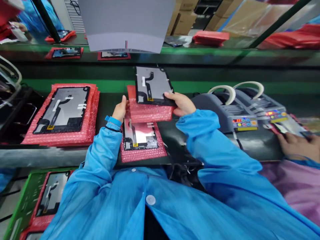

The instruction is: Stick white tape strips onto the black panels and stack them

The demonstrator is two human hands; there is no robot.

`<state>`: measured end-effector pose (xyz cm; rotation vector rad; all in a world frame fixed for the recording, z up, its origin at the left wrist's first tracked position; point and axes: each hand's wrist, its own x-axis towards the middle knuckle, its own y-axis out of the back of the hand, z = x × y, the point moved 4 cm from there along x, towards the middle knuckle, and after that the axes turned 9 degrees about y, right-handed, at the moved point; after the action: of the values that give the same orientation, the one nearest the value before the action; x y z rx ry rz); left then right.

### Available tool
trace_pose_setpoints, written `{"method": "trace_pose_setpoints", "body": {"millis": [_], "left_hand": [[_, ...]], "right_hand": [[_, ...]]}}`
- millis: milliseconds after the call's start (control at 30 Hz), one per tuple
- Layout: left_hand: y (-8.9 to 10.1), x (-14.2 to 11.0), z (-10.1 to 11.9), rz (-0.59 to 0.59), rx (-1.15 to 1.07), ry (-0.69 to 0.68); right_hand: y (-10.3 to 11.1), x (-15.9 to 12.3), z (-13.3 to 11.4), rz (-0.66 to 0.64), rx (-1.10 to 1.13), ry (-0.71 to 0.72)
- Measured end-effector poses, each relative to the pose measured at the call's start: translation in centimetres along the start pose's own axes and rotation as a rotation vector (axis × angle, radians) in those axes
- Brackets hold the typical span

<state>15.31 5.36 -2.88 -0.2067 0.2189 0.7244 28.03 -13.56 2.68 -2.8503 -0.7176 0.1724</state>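
My right hand (183,104) grips the lower right corner of a tablet screen panel (158,85), thumb on its grey back, which has a black ribbon cable and a yellow patch. Under the panel hangs a red bubble-wrap sheet (150,114), its left edge at my left hand (120,109). That hand is closed around the sheet's edge, its thumb pointing up; some fingers are hidden behind the sheet. Below them, a second screen panel (128,136) rests on another bubble-wrap sheet (143,156) on the bench, partly covered from above.
At left stands a stack of bubble wrap (93,116) with a screen panel (66,110) on top. Two grey tape dispensers (212,110) stand at right, beside a co-worker's hand (297,145). A green crate (21,203) holds more panels. A grey-white hood (127,26) overhangs the bench.
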Motion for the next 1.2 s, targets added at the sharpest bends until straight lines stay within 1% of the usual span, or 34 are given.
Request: {"method": "trace_pose_setpoints", "body": {"millis": [67,133,233,300,367,433,467,533,600,633,667,700,733,767,800,867,900,933,967,1000,1067,1100,1167,1200], "left_hand": [[0.4,-0.8,0.3,-0.024,-0.07,0.057],[1.0,-1.5,0.3,-0.017,-0.139,0.068],[1.8,-2.3,-0.5,-0.01,-0.228,0.083],[2.3,-2.6,-1.6,0.027,-0.213,0.117],[2.9,-3.0,-2.5,0.087,-0.107,0.121],[3.6,-3.3,-2.7,0.152,0.098,0.065],[3.9,-3.5,-2.7,0.178,0.228,0.024],[4.3,-3.8,-2.4,0.22,0.481,-0.046],[4.4,-4.0,-2.2,0.258,0.655,-0.066],[4.4,-4.1,-2.1,0.279,0.703,-0.063],[4.4,-4.2,-2.0,0.298,0.731,-0.065],[4.4,-4.3,-1.9,0.308,0.75,-0.071],[4.4,-4.3,-1.9,0.309,0.764,-0.083],[4.4,-4.4,-1.9,0.3,0.776,-0.102],[4.4,-4.5,-1.9,0.288,0.79,-0.127],[4.5,-4.5,-1.6,0.275,0.841,-0.215],[4.6,-4.4,-1.2,0.279,0.877,-0.291],[4.5,-4.4,-0.7,0.286,0.919,-0.403],[4.2,-4.3,-0.1,0.27,0.95,-0.536],[3.9,-4.2,0.4,0.228,0.971,-0.659],[2.7,-4.1,1.1,0.083,1.002,-0.847],[2.1,-4.0,1.3,-0.002,1.016,-0.898],[1.0,-4.0,1.4,-0.137,1.042,-0.938],[0.7,-4.0,1.4,-0.178,1.052,-0.939]], "right_hand": [[-0.4,-3.9,0.5,-0.041,-0.012,-0.01],[-0.8,-6.8,1.5,-0.061,-0.029,-0.04],[-1.2,-9.6,3.8,-0.073,-0.034,-0.115],[-1.3,-10.7,5.2,-0.082,-0.03,-0.155],[-1.1,-11.3,6.2,-0.081,-0.058,-0.162],[-0.5,-11.4,6.5,-0.058,-0.177,-0.117],[-0.2,-11.3,6.5,-0.034,-0.289,-0.073],[0.4,-11.1,6.3,0.003,-0.573,0.064],[0.7,-11.1,6.1,-0.011,-0.802,0.197],[0.9,-11.2,6.3,-0.029,-0.849,0.233],[1.3,-11.4,6.4,-0.038,-0.849,0.249],[2.0,-11.7,6.6,-0.021,-0.817,0.251],[3.0,-12.1,6.6,0.027,-0.765,0.249],[4.4,-12.5,6.5,0.104,-0.701,0.25],[6.0,-13.1,6.2,0.21,-0.631,0.255],[9.9,-14.5,5.5,0.478,-0.494,0.261],[12.0,-15.2,5.0,0.619,-0.431,0.255],[13.9,-15.8,4.6,0.746,-0.376,0.248],[15.6,-16.2,4.1,0.846,-0.329,0.241],[17.1,-16.4,3.6,0.912,-0.29,0.232],[19.3,-16.1,2.8,0.957,-0.232,0.217],[20.1,-15.8,2.5,0.958,-0.217,0.213],[20.9,-15.3,1.9,0.965,-0.232,0.211],[21.0,-15.3,1.7,0.981,-0.269,0.215]]}}
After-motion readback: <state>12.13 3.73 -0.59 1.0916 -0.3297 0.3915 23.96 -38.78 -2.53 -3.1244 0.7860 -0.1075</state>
